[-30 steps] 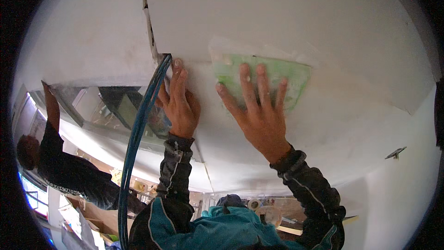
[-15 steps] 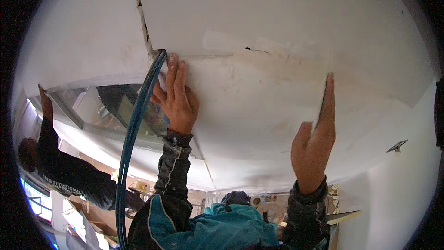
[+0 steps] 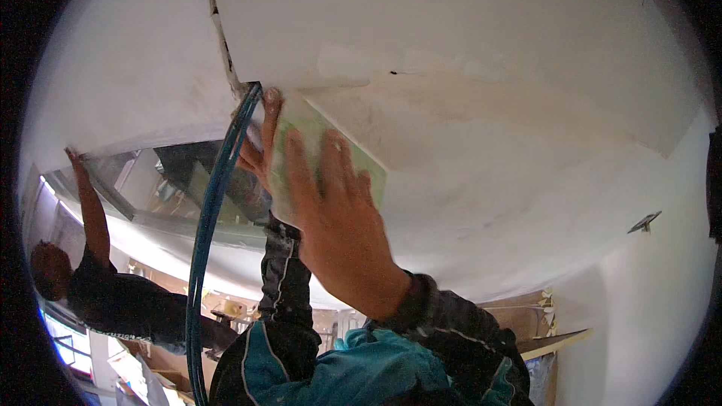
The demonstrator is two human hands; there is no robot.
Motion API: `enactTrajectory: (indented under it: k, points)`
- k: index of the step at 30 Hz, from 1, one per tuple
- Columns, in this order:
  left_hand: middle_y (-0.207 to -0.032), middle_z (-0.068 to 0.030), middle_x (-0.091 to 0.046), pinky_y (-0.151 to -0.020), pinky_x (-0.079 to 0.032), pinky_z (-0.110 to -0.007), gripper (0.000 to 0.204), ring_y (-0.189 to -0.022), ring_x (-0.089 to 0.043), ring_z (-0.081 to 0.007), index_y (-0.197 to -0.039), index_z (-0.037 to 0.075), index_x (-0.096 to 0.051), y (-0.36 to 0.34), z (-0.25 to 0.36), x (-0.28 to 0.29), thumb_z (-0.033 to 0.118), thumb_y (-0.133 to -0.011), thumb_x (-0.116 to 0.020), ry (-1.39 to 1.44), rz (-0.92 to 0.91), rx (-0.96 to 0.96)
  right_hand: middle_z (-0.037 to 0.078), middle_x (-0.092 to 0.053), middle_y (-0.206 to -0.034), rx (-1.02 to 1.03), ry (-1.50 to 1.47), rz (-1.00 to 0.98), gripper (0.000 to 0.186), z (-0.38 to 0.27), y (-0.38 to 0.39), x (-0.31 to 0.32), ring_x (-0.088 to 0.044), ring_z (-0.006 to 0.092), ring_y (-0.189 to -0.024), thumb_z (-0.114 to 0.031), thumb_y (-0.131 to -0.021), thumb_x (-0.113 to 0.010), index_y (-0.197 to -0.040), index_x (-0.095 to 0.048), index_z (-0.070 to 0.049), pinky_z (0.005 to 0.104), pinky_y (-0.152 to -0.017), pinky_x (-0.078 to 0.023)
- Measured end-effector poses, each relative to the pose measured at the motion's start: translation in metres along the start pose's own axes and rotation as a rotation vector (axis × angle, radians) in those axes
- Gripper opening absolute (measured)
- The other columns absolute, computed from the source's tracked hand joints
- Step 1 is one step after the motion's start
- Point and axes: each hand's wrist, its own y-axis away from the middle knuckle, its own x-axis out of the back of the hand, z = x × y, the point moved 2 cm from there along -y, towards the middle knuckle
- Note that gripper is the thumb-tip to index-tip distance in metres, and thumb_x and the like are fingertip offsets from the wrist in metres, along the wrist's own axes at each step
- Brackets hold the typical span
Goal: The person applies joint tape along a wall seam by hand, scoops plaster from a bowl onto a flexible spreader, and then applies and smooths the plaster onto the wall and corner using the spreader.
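My left hand [image 3: 253, 152] reaches up beside a bundle of blue cables [image 3: 214, 218], fingers stretched and apart near the hole the cables come out of. Its palm and wrist are partly covered by a flat, pale green sheet [image 3: 376, 174] with a white edge. My right hand [image 3: 342, 233] crosses to the left and holds this sheet up by the white ceiling [image 3: 489, 165], its fingers extended over the near face. Its thumb is hidden, and what the sheet is made of I cannot make out.
A ragged crack [image 3: 218, 26] runs from the cable hole. Left of the cables is a large opening [image 3: 177, 177] with a metal frame. At far left a person [image 3: 98, 293] in dark clothes raises an arm to the ceiling. A small metal fitting [image 3: 644, 222] juts out at right.
My right hand has swung from the right side over to my left hand. The pale green sheet now shows under its fingers. The left hand stays by the cables.
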Motion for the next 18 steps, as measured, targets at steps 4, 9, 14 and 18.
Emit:
enactTrajectory:
  k: [4, 9, 14, 18]
  points:
    - [-0.15, -0.0018, -0.054, -0.118, -0.012, -0.057, 0.043, -0.148, -0.031, -0.0392, -0.137, 0.019, -0.06, -0.015, -0.015, 0.02, 0.02, -0.095, -0.06, -0.268, -0.127, -0.172, 0.038, -0.028, -0.155, 0.069, -0.009, -0.009, 0.074, 0.015, 0.025, 0.018, -0.034, 0.0528, -0.143, -0.008, -0.089, -0.061, -0.156, -0.03, -0.005, 0.0687, -0.108, -0.035]
    - [-0.147, -0.0015, -0.057, -0.119, -0.014, -0.058, 0.045, -0.149, -0.028, -0.0434, -0.135, 0.019, -0.062, -0.019, -0.033, 0.035, 0.008, -0.092, -0.056, -0.163, -0.051, -0.203, 0.03, -0.034, -0.156, 0.295, 0.3, 0.044, 0.062, 0.018, 0.009, 0.021, -0.033, 0.0462, -0.146, -0.02, -0.095, -0.061, -0.153, -0.04, -0.022, 0.0712, -0.111, -0.029]
    - [-0.144, -0.0022, -0.06, -0.12, -0.012, -0.06, 0.042, -0.149, -0.028, -0.0455, -0.131, 0.018, -0.063, -0.025, -0.035, 0.036, 0.005, -0.092, -0.056, -0.136, -0.098, -0.15, 0.026, -0.031, -0.16, 0.397, 0.59, 0.127, 0.058, 0.046, -0.032, -0.01, -0.031, 0.0449, -0.147, -0.028, -0.099, -0.055, -0.154, -0.038, -0.024, 0.0771, -0.11, -0.021]
    - [-0.143, -0.0159, -0.059, -0.116, -0.019, -0.053, 0.04, -0.139, -0.048, -0.0287, -0.128, 0.008, -0.061, -0.034, -0.028, 0.042, 0.001, -0.089, -0.054, -0.243, -0.094, -0.207, 0.022, -0.035, -0.159, 0.443, 0.679, 0.16, 0.056, 0.06, -0.022, -0.026, -0.035, 0.0426, -0.145, -0.031, -0.097, -0.052, -0.15, -0.043, -0.014, 0.0753, -0.109, -0.029]
